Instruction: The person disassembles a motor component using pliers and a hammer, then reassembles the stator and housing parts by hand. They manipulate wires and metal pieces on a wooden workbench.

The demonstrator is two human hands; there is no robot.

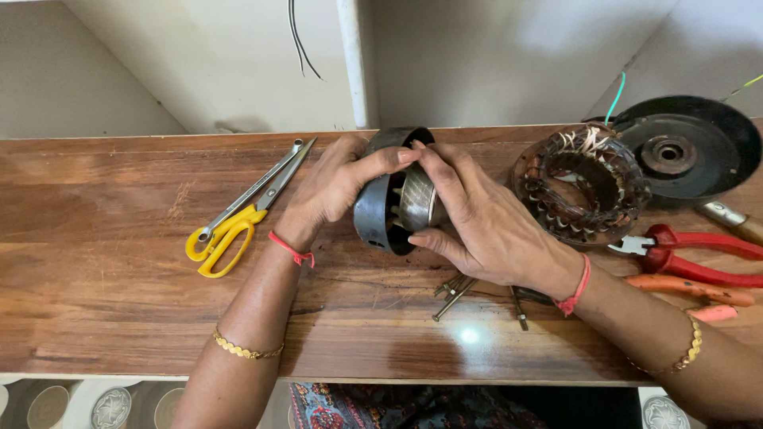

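Observation:
Both hands hold a dark round metal motor rotor (pixel 389 208) on its edge above the wooden table (pixel 103 270). My left hand (pixel 332 187) grips its dark outer ring from the left, fingers over the top. Against its shiny inner metal part rests my right hand (pixel 477 218), with the thumb underneath. Several long bolts (pixel 455 292) lie on the table just below my right hand.
Yellow-handled scissors (pixel 238 213) lie to the left. A copper-wound stator (pixel 582 184) and a black round motor cover (pixel 683 147) sit at the right, with red-handled pliers (pixel 699 254) and an orange-handled tool (pixel 687 290) beside them. Wires hang on the wall behind.

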